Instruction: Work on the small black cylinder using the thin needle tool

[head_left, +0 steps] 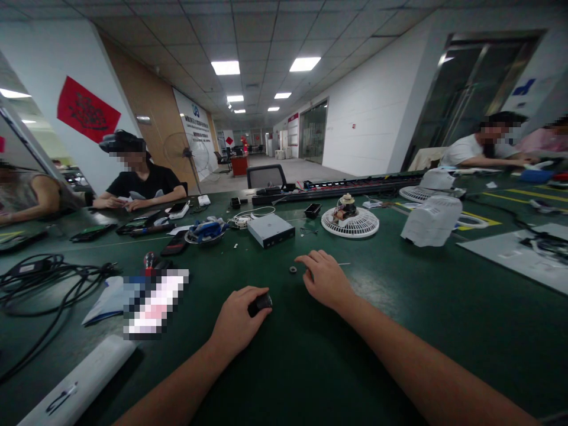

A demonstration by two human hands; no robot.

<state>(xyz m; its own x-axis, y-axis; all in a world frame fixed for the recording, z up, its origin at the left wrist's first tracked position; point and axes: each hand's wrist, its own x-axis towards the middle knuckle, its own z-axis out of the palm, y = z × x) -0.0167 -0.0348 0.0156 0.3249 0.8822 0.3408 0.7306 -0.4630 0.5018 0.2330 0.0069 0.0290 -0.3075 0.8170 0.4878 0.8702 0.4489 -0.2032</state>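
Observation:
My left hand [237, 316] is closed around a small dark cylinder [262, 303], its thumb and index finger gripping the sides just above the green table. To the right, my right hand [326, 279] is held low over the tabletop, index finger stretched out and thumb apart from it. A small dark ring-shaped part [293, 270] lies just left of those fingertips, not visibly touched. Behind my right hand a thin pale rod [344, 264] shows; the rest of it is hidden. My right palm faces down and nothing is visible between its fingers.
Ahead stand a disc drive [271, 229], a white fan grille with a motor [350, 222] and a white housing [432, 220]. On the left are black cables [48, 272], a plastic bag [110, 299] and a long white box [84, 378]. Other people sit around the table.

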